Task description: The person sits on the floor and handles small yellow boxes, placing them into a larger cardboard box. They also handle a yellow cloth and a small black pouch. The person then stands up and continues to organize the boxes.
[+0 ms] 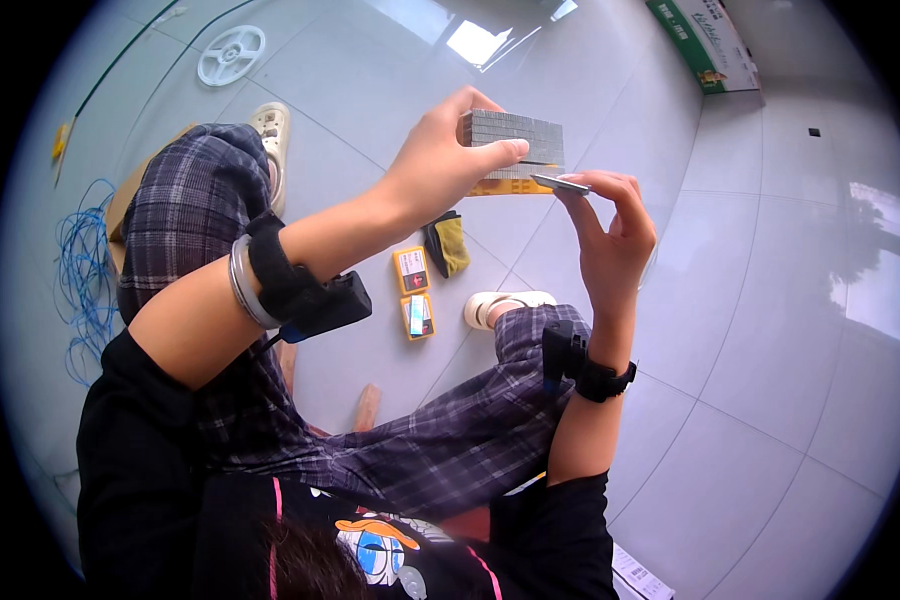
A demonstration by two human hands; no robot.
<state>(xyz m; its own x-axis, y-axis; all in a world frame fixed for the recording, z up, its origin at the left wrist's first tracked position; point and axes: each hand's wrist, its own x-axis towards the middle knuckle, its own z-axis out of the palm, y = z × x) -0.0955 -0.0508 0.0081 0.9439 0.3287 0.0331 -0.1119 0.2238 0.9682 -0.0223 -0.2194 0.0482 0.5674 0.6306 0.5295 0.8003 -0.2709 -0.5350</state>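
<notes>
My left hand [465,142] grips a stacked block of small grey metal pieces [521,139], thumb across its near face. Close to the block's lower right corner, my right hand [607,199] pinches a thin, flat grey metal strip [561,184] between thumb and fingers. A yellow-orange item [514,186] shows just under the block; whether it touches the block I cannot tell. On the floor below lie two small yellow boxes [411,271] with labels, one beyond the other, and beside them a black and yellow cloth item [450,244].
A white plastic spool [232,55] lies on the tiled floor at the upper left. Tangled blue cord [86,277] lies at the far left, beside a cardboard box [124,199]. A green and white carton [709,45] stands at the upper right. My legs flank the yellow boxes.
</notes>
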